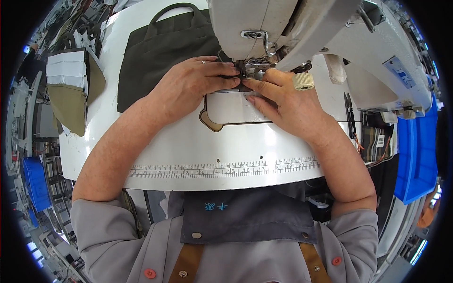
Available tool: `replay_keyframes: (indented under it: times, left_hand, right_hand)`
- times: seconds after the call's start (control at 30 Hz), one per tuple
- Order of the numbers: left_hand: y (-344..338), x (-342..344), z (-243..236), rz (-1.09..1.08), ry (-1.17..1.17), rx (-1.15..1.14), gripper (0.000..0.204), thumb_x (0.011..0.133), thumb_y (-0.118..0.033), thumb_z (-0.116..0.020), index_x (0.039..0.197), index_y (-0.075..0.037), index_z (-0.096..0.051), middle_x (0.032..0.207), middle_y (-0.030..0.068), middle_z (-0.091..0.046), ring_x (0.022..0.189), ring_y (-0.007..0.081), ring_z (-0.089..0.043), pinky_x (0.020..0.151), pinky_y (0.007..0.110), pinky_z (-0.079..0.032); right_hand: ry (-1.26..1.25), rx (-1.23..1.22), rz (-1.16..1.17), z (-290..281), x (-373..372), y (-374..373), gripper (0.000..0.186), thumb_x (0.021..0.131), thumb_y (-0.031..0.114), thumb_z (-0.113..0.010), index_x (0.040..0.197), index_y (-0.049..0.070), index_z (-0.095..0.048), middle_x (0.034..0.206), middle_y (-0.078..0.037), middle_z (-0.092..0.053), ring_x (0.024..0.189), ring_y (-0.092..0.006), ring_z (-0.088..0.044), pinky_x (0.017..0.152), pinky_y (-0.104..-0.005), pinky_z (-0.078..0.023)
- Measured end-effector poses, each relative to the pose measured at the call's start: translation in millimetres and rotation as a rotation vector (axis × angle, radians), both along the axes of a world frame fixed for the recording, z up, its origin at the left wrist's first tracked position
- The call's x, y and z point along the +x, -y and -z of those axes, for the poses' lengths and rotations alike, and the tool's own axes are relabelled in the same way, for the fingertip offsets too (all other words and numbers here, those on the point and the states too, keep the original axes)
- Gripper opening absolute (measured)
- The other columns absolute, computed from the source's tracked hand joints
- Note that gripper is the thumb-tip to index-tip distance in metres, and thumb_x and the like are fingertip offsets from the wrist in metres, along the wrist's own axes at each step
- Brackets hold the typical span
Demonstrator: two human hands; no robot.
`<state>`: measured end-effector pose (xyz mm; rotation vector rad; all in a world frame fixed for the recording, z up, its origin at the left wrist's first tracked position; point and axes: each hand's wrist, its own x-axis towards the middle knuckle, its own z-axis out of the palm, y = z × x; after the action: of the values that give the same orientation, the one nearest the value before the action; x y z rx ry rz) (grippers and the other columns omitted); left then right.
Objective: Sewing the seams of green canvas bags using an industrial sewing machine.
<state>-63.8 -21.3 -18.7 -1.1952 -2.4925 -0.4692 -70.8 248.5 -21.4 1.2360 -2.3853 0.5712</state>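
Observation:
A dark olive-green fabric bag (146, 61) with a loop handle lies flat on the white sewing table (179, 141). Its right side reaches under the head of a sewing machine (264, 28). My left hand (186, 82) rests on the bag, fingers stretched toward the presser foot (249, 70). From the other side my right hand (295, 96) comes in, its index finger close to the foot and its thumb spread apart on the machine bed. The small bit of cloth between the fingertips is mostly hidden by them and the machine head.
Black-handled thread snips (349, 113) lie right of my right hand, beside striped fabric (377, 137). A blue bin (415, 155) stands at the far right. White and olive cloth pieces (71, 99) hang over the table's left edge. A ruler scale (226, 170) runs along the front.

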Motion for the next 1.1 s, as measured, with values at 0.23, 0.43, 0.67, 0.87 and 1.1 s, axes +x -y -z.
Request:
replay_keyframes:
  times: [0.23, 0.43, 0.67, 0.87, 1.1]
  left_hand:
    - [-1.1, -5.8, 0.3, -0.092, 0.058, 0.044, 0.058, 0.079, 0.017, -0.058, 0.121, -0.014, -0.083, 0.122, 0.0098, -0.078, 0.115, 0.0312, -0.071, 0.103, 0.041, -0.058]
    - [-3.5, -6.1, -0.9, -0.1, 0.084, 0.083, 0.062, 0.077, 0.019, -0.056, 0.122, -0.014, -0.082, 0.119, 0.011, -0.078, 0.112, 0.0315, -0.072, 0.101, 0.041, -0.059]
    - [-3.2, 4.5, -5.4, -0.155, 0.179, -0.066, 0.049, 0.091, 0.006, -0.056, 0.134, -0.01, -0.075, 0.141, 0.0075, -0.071, 0.134, 0.0241, -0.064, 0.121, 0.042, -0.047]
    - [-29.7, 42.5, -17.1, -0.226, 0.044, -0.266, 0.058, 0.091, -0.002, -0.057, 0.149, 0.007, -0.056, 0.151, 0.0217, -0.061, 0.134, 0.0349, -0.064, 0.115, 0.045, -0.052]
    - [-37.9, 33.0, -41.1, -0.324, 0.37, -0.313, 0.043, 0.093, -0.022, -0.07, 0.13, 0.0, -0.074, 0.146, 0.0196, -0.064, 0.126, 0.0361, -0.068, 0.109, 0.045, -0.054]
  right_hand:
    - [-0.003, 0.059, 0.02, 2.6, -2.5, -0.7, 0.032, 0.095, 0.036, -0.077, 0.119, 0.015, -0.082, 0.077, -0.009, -0.07, 0.065, -0.0283, -0.062, 0.061, -0.0429, -0.052]
    - [-0.029, 0.046, 0.018, 2.6, -2.5, -0.8, 0.031, 0.095, 0.036, -0.077, 0.118, 0.015, -0.082, 0.076, -0.009, -0.07, 0.065, -0.0283, -0.063, 0.06, -0.0424, -0.052]
    - [0.002, 0.048, 0.017, -2.2, -2.8, 0.0, 0.027, 0.094, 0.033, -0.077, 0.113, 0.014, -0.082, 0.076, -0.008, -0.071, 0.067, -0.0287, -0.067, 0.062, -0.043, -0.053]
    - [0.025, 0.009, 0.025, -5.6, -1.7, -0.5, 0.019, 0.093, 0.026, -0.076, 0.104, 0.012, -0.08, 0.077, -0.009, -0.071, 0.072, -0.03, -0.071, 0.063, -0.0448, -0.055]
    - [0.035, 0.028, 0.01, -4.4, -0.3, -0.6, 0.017, 0.093, 0.023, -0.074, 0.104, 0.012, -0.08, 0.08, -0.009, -0.072, 0.072, -0.0304, -0.071, 0.064, -0.0452, -0.056]
